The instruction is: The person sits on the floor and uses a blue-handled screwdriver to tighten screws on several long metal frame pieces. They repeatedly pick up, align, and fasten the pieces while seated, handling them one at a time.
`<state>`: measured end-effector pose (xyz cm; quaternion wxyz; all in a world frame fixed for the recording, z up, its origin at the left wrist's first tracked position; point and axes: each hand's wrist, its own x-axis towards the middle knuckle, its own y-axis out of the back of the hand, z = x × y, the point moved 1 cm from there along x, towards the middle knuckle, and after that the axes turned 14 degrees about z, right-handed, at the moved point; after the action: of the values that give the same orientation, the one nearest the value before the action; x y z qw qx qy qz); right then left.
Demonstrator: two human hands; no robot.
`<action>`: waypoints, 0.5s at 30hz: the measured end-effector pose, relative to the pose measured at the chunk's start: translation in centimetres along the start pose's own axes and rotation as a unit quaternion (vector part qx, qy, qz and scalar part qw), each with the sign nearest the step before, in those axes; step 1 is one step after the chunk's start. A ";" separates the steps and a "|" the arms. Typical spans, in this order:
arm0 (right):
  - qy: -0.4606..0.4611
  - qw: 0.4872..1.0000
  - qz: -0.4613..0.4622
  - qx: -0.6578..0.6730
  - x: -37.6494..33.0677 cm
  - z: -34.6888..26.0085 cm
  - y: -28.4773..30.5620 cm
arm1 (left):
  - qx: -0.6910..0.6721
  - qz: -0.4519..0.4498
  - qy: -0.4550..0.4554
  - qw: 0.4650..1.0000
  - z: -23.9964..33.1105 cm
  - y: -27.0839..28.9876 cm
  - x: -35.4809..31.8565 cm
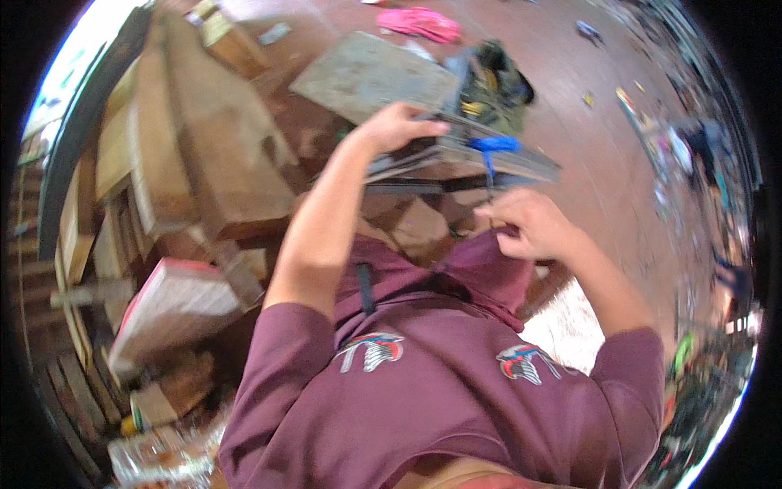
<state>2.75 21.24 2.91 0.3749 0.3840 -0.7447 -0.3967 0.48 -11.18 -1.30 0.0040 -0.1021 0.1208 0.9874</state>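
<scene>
My left hand (401, 129) is closed on the near-left part of a dark, flat metal frame (529, 165) in front of my knees. Across the frame shows a blue T-shaped handle (495, 145), with a thin dark shaft running down from it toward me. At the lower end of that shaft, my right hand (529, 225) has its fingers pinched together. Motion blur softens the fingertips, but the shaft seems to pass between them. Both forearms reach out over my maroon-clad lap.
Large wooden boards (224, 147) lean at the left, above a white block with a red edge (183, 306). Beyond the frame lie a grey board (375, 77), a dark green bag (505, 85) and a pink cloth (419, 24). Clutter lines the right side.
</scene>
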 end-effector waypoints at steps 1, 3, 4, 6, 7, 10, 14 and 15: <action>-0.018 1.000 -0.007 -0.013 -0.1 1.4 -0.1 | 0.004 0.045 -0.046 0.998 -1.5 0.1 0.6; -0.069 0.996 -0.014 -0.048 -0.9 4.3 -0.4 | 0.041 0.045 -0.063 0.996 -0.3 -0.7 0.6; -0.108 0.990 -0.028 -0.085 -0.9 4.9 -0.1 | 0.052 0.034 -0.051 0.997 0.2 -1.0 0.5; -0.174 0.971 -0.053 -0.158 0.6 5.7 0.0 | 0.067 0.027 -0.055 0.996 0.2 -0.9 1.2; -0.189 0.964 -0.037 -0.181 1.0 5.7 0.2 | 0.070 0.031 -0.069 0.995 0.0 -1.1 1.5; -0.219 0.951 0.021 -0.216 1.0 5.1 -0.2 | 0.048 0.028 -0.089 0.994 -0.1 -1.5 1.2; -0.225 0.948 0.120 -0.189 0.2 5.5 -2.3 | 0.031 0.024 -0.091 0.995 -0.5 -1.2 1.1; -0.228 0.947 0.142 -0.177 0.1 5.6 -2.9 | 0.032 0.022 -0.088 0.995 -0.6 -1.1 1.0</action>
<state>-1.33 21.75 -1.91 0.3091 0.1012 -0.7748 -0.5421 -0.35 -10.25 -2.36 -0.0041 -0.0117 0.1539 0.9880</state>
